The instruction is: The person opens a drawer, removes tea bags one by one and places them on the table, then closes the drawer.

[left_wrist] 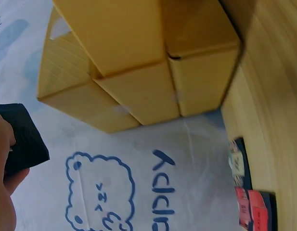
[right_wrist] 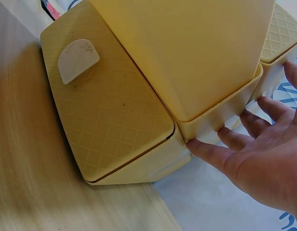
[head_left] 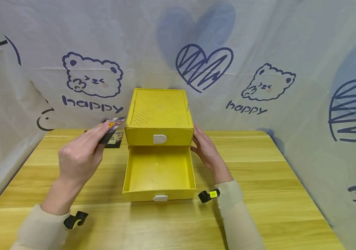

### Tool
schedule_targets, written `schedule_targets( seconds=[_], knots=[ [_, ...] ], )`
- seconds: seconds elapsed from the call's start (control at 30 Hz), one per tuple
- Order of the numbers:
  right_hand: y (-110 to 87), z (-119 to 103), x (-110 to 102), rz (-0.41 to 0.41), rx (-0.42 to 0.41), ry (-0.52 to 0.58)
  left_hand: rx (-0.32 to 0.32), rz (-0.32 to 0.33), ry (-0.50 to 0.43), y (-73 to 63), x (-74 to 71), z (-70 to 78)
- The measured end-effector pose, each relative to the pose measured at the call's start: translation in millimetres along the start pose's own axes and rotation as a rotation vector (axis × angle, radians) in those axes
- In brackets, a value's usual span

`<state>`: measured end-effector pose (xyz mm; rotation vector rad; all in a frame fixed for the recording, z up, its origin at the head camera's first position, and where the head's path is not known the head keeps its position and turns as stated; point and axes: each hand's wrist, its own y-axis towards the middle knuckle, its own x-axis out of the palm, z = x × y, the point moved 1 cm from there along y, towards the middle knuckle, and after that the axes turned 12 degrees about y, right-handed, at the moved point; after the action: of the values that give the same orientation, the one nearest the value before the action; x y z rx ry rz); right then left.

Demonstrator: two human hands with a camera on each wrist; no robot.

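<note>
A yellow chest of small drawers (head_left: 160, 107) stands on the table, its middle drawer (head_left: 159, 172) pulled out towards me and bare inside. To the left of the chest my left hand (head_left: 79, 158) pinches a flat dark card (head_left: 116, 125) with a colourful printed face, at the height of the chest top. In the left wrist view the same card (left_wrist: 28, 139) shows its black side. My right hand (head_left: 208, 151) rests against the chest's right side. In the right wrist view the fingertips (right_wrist: 199, 147) touch the casing, fingers spread and fairly straight.
On the wooden table (head_left: 259, 166), dark printed cards (head_left: 114, 139) lie behind my left hand; the left wrist view shows red ones (left_wrist: 259, 209) too. White handles (head_left: 160, 139) stick out from the drawer fronts. A white cloth with drawings (head_left: 203, 66) hangs behind and beside the table.
</note>
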<state>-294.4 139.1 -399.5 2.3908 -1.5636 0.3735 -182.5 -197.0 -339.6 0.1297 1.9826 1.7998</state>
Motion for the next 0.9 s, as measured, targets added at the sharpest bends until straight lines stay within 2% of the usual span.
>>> schedule_targets(
  seconds=[0.23,0.5,0.67,0.9],
  knots=[
    [-0.4,-0.4,-0.4,-0.003,-0.001,0.003,0.037,-0.104,0.100,-13.1,6.0,-15.3],
    [-1.2,-0.5,0.3,-0.001,0.003,0.022,0.016,-0.222,0.169,-30.6,17.1,-28.8],
    [-1.3,-0.6,0.5,-0.004,0.006,0.020,0.008,-0.329,0.195,-43.0,24.1,-36.3],
    [-1.6,-0.9,1.4,-0.001,0.008,0.016,0.001,-0.505,0.176,-57.7,30.4,-42.7]
  ],
)
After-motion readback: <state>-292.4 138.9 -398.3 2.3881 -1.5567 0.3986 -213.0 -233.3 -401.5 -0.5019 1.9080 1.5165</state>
